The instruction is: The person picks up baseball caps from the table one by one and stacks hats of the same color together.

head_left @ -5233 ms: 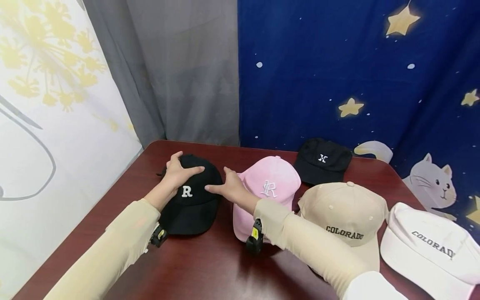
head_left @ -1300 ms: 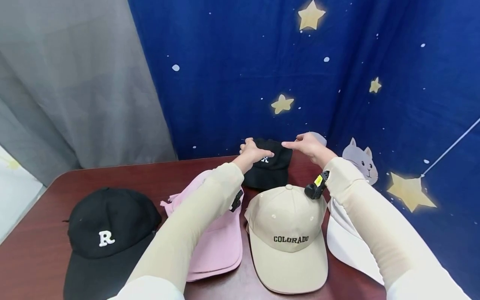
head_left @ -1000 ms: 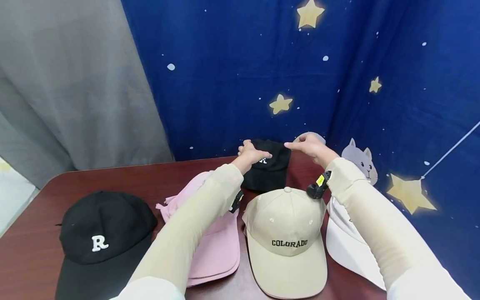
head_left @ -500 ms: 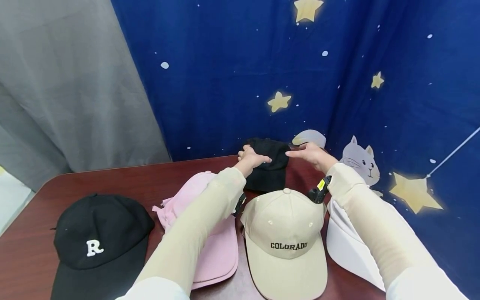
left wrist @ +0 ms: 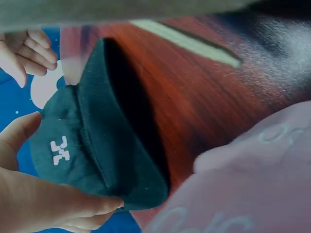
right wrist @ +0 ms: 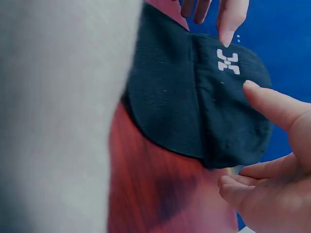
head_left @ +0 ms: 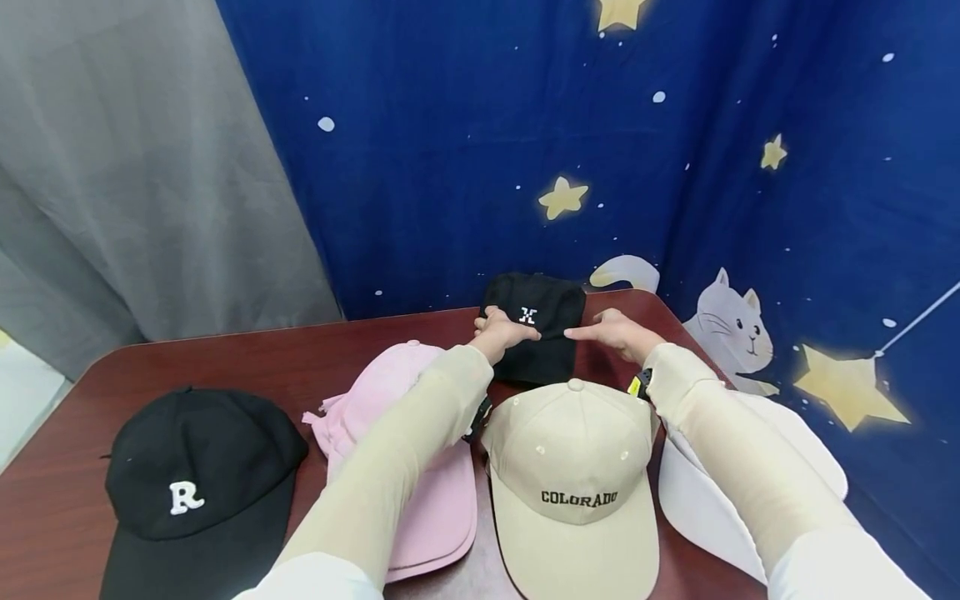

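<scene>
A black cap with a white X-shaped mark sits at the table's back edge, its brim toward me. My left hand is at its left side, thumb stretched across the front below the mark. In the left wrist view, the fingers of that left hand lie along the cap's side, reaching the brim. My right hand is at the cap's right, thumb pointing inward, fingers spread. In the right wrist view, the thumb of the right hand overlaps the crown while the other fingers stand beside it.
In front stand a beige COLORADO cap, pink caps stacked together, and a white cap partly under my right sleeve. A black cap with a white R is at the left. Curtains hang behind the table.
Both hands have gone from the black R cap to the X-marked cap at the back. Over the last second they have slid down toward its brim, uncovering the white mark. The view has turned right.
</scene>
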